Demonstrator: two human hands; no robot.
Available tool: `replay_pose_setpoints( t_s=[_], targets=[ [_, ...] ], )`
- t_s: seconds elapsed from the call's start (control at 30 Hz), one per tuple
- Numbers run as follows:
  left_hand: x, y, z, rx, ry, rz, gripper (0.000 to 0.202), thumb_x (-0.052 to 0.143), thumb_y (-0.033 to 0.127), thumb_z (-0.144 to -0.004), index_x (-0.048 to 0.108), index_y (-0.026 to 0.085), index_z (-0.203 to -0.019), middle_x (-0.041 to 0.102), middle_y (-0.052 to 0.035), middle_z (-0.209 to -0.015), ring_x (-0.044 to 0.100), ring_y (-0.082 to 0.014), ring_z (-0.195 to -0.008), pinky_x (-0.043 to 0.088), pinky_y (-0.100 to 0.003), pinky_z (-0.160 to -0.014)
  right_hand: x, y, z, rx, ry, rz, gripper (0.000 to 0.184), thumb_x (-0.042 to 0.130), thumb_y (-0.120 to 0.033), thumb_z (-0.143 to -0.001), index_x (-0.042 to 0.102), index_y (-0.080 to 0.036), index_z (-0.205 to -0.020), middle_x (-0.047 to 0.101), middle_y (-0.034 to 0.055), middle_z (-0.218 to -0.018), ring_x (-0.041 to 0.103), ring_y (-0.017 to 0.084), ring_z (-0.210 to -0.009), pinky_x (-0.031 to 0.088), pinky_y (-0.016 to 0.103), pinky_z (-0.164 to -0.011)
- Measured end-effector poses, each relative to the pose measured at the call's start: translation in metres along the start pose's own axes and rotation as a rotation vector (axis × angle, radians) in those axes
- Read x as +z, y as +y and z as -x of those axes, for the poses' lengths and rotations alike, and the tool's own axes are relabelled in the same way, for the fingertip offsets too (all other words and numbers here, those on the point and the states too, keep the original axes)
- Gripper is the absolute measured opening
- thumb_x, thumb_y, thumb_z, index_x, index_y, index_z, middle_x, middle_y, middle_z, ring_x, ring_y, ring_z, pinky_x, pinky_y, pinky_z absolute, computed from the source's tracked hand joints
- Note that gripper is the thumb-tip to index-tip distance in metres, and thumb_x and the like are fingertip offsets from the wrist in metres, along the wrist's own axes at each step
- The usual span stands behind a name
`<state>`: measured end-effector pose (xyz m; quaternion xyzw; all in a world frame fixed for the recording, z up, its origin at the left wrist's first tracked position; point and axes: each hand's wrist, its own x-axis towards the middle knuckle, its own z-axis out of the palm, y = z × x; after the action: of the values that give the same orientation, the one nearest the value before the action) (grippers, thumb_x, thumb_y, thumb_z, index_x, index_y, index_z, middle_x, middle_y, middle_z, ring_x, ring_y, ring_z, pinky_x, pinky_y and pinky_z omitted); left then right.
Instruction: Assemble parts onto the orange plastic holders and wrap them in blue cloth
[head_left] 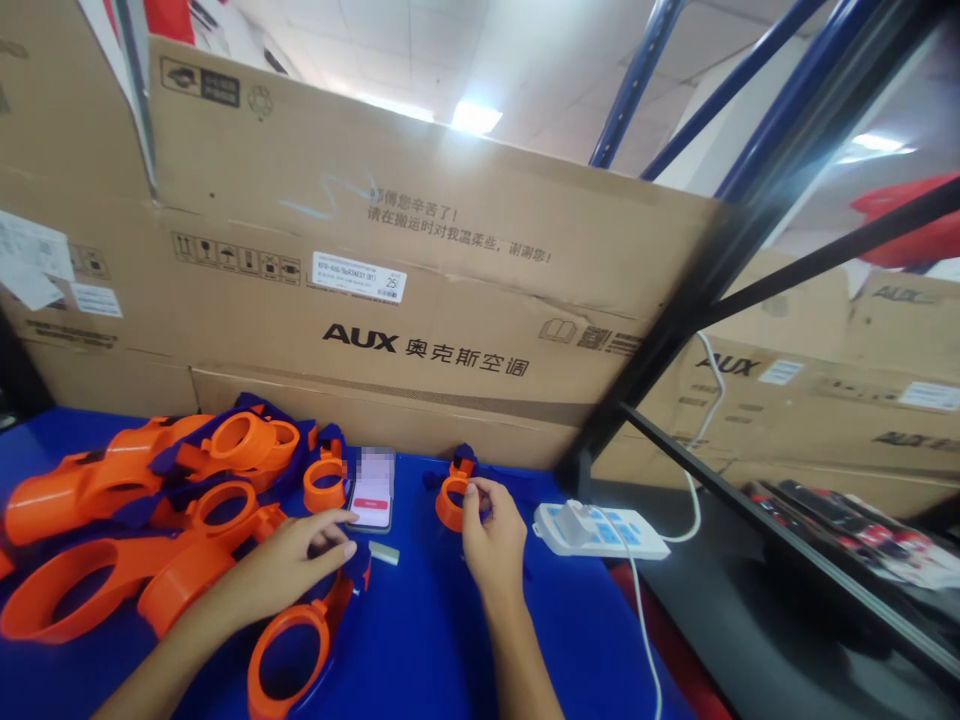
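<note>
My right hand (493, 535) pinches the side of an orange plastic ring (450, 505) with a dark blue strap behind it. That ring rests on the blue tabletop near the cardboard. My left hand (311, 555) holds nothing, its fingers apart, with a fingertip at the lower edge of a phone (373, 492). The phone's lit screen shows a red button; its upper part is pixelated. Just right of the left fingers lies a small pale flat piece (384, 553). A larger orange ring (289, 655) with a blue strap sits below the left hand.
Several orange rings with blue straps (244, 440) are heaped on the left of the blue table (420, 640). Large cardboard boxes (450, 300) stand behind. A white power strip (600, 530) with a cable lies at the right edge, beside a dark metal frame (645, 370).
</note>
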<state>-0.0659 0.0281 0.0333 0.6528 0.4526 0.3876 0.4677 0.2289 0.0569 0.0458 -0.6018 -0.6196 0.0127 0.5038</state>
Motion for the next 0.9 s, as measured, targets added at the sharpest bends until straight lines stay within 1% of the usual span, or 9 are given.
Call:
replay_pose_setpoints(
  t_s=[0.1,0.2,0.27,0.37,0.5,0.57,0.67,0.77,0.9],
  targets=[
    [0.001,0.010,0.030,0.012,0.163,-0.061,0.041,0.080,0.035,-0.081,0.077,0.033,-0.122,0.079,-0.0112,-0.117,0.069,-0.0366,-0.110,0.048,-0.042,-0.098,0.000,-0.006,0.001,-0.014,0.018,-0.069,0.029,0.052,-0.041,-0.101,0.071,-0.019,-0.101,0.075,0.0096,-0.093,0.066,0.025,-0.082,0.051,0.036,-0.076],
    [0.009,0.009,0.071,0.095,0.198,-0.214,0.058,0.088,0.033,-0.072,0.074,0.038,-0.128,0.070,-0.0078,-0.138,0.058,-0.0427,-0.131,0.036,-0.049,-0.116,0.000,-0.014,0.003,-0.024,0.018,-0.130,0.029,0.053,-0.041,-0.100,0.072,-0.019,-0.100,0.074,0.0087,-0.089,0.066,0.024,-0.076,0.050,0.034,-0.071],
    [0.013,0.003,0.094,0.205,0.183,-0.321,0.063,0.092,0.033,-0.066,0.075,0.039,-0.126,0.071,-0.0073,-0.138,0.062,-0.0440,-0.127,0.044,-0.050,-0.112,0.001,-0.019,0.005,-0.031,0.006,-0.166,0.028,0.055,-0.041,-0.100,0.072,-0.019,-0.098,0.074,0.0074,-0.086,0.065,0.022,-0.073,0.050,0.033,-0.069],
    [0.011,-0.006,0.114,0.346,0.125,-0.792,0.061,0.078,0.036,-0.083,0.062,0.040,-0.142,0.063,-0.0043,-0.148,0.065,-0.0357,-0.125,0.054,-0.045,-0.103,0.002,-0.024,0.007,-0.031,-0.014,-0.202,0.028,0.056,-0.042,-0.099,0.073,-0.019,-0.098,0.073,0.0057,-0.083,0.063,0.021,-0.068,0.049,0.031,-0.066],
    [-0.013,-0.003,0.118,0.402,0.154,-1.230,0.073,0.069,0.050,-0.090,0.040,0.039,-0.157,0.047,-0.0074,-0.162,0.053,-0.0353,-0.139,0.048,-0.049,-0.110,0.001,-0.026,0.005,-0.029,-0.010,-0.229,0.027,0.056,-0.040,-0.098,0.073,-0.019,-0.095,0.072,0.0052,-0.081,0.062,0.020,-0.067,0.048,0.030,-0.065],
    [-0.033,0.000,0.116,0.386,0.225,-1.252,0.075,0.068,0.060,-0.087,0.043,0.039,-0.155,0.047,-0.0071,-0.162,0.050,-0.0380,-0.141,0.043,-0.054,-0.113,-0.001,-0.028,0.004,-0.037,0.007,-0.249,0.026,0.056,-0.039,-0.098,0.073,-0.019,-0.093,0.072,0.0053,-0.082,0.062,0.020,-0.067,0.048,0.030,-0.066],
    [-0.066,-0.005,0.112,0.278,0.362,-1.227,0.067,0.063,0.059,-0.091,0.049,0.036,-0.152,0.055,-0.0075,-0.156,0.054,-0.0382,-0.136,0.044,-0.055,-0.109,-0.003,-0.033,0.007,-0.069,0.031,-0.274,0.025,0.056,-0.037,-0.099,0.072,-0.018,-0.095,0.071,0.0052,-0.082,0.060,0.019,-0.066,0.047,0.030,-0.066],
    [-0.090,-0.022,0.112,0.179,0.426,-1.213,0.054,0.061,0.055,-0.092,0.061,0.032,-0.141,0.071,-0.0113,-0.135,0.064,-0.0398,-0.123,0.046,-0.056,-0.105,-0.001,-0.046,0.019,-0.147,-0.158,-0.334,0.024,0.056,-0.035,-0.099,0.073,-0.018,-0.099,0.063,-0.0005,-0.067,0.054,0.015,-0.056,0.043,0.027,-0.057],
    [-0.103,-0.039,0.121,0.171,0.421,-1.131,0.038,0.065,0.047,-0.090,0.071,0.032,-0.125,0.077,-0.0088,-0.122,0.071,-0.0367,-0.112,0.049,-0.048,-0.101,0.008,-0.073,0.046,-0.321,-0.711,-0.382,0.020,0.061,-0.034,-0.098,0.075,-0.021,-0.106,0.049,-0.0073,-0.055,0.048,0.012,-0.048,0.039,0.024,-0.053]
  ],
)
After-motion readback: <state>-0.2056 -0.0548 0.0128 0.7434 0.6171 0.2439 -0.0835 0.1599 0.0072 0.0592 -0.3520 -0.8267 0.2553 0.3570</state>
